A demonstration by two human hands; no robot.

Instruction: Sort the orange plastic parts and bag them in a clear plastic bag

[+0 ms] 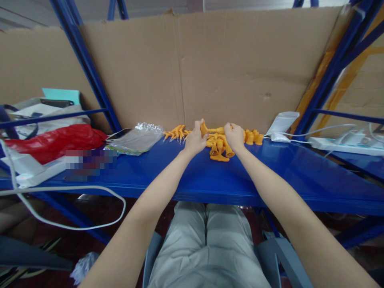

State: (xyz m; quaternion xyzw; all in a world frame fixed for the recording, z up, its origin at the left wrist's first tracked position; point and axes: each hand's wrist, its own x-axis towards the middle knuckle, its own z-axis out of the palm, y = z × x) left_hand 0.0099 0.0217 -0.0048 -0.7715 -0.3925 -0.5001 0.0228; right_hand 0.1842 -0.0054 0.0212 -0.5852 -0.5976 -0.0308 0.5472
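My left hand [195, 139] and my right hand [235, 136] are both closed on the two ends of one orange plastic piece [213, 130], held just above a blue shelf [210, 180]. Under and between my hands lies a heap of orange plastic parts [219, 150], some with flared cup-like ends. More orange cup parts [253, 137] sit to the right of my right hand. A cluster of thin orange pronged parts [177, 132] lies to the left of my left hand.
Clear plastic bags [136, 138] and a red bag [57, 140] lie at the left. A white pouch [282, 124] and a power strip [345, 144] with white cables sit at the right. A cardboard sheet [210, 68] backs the shelf. Blue rack struts [87, 64] cross both sides.
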